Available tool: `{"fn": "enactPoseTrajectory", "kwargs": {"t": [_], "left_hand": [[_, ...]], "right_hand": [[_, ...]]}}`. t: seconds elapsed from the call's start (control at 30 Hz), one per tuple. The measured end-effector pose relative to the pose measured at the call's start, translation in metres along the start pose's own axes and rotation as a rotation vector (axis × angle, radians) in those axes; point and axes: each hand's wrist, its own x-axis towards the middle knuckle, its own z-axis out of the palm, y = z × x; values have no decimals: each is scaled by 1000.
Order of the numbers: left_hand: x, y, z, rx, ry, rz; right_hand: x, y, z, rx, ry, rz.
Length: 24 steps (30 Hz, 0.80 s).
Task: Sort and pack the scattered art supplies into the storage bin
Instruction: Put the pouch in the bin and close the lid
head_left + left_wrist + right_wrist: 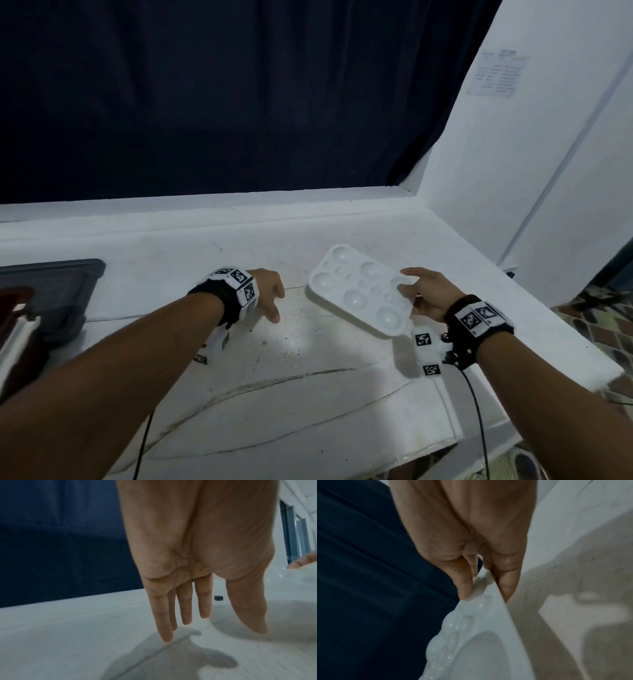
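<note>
A white plastic paint palette (359, 289) with round wells is held tilted above the white table (274, 359). My right hand (419, 294) pinches the palette's right end, thumb on the welled face and fingers on the back. The right wrist view shows the same pinch on the palette (471, 635) edge by my right hand (481, 588). My left hand (270, 294) hangs over the table left of the palette, fingers straight and pointing down, holding nothing. In the left wrist view my left hand (197, 622) hovers just above the surface. A grey storage bin (58, 294) sits at the left edge.
A dark blue curtain (222, 96) hangs behind the table's raised back ledge. A white wall (548, 154) closes the right side. A dark red and white object (17, 329) lies by the bin. Cables trail from both wrists. A small dark object (218, 598) lies far off on the table.
</note>
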Motion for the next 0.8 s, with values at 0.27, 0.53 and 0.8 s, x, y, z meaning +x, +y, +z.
{"fn": "enactPoseTrajectory", "kwargs": {"t": [0.27,0.53,0.8], "left_hand": [[-87,-67,-66,-138,233,-6],[-253,-182,-104,-217,385,-141],[-397,-297,-38,-110,367,-369]], "right_hand": [[-27,-42,119,-61,-232,-101],[-107,-87,289,-132,-464,-301],[-206,-87,468,-461,-596,-470]]}}
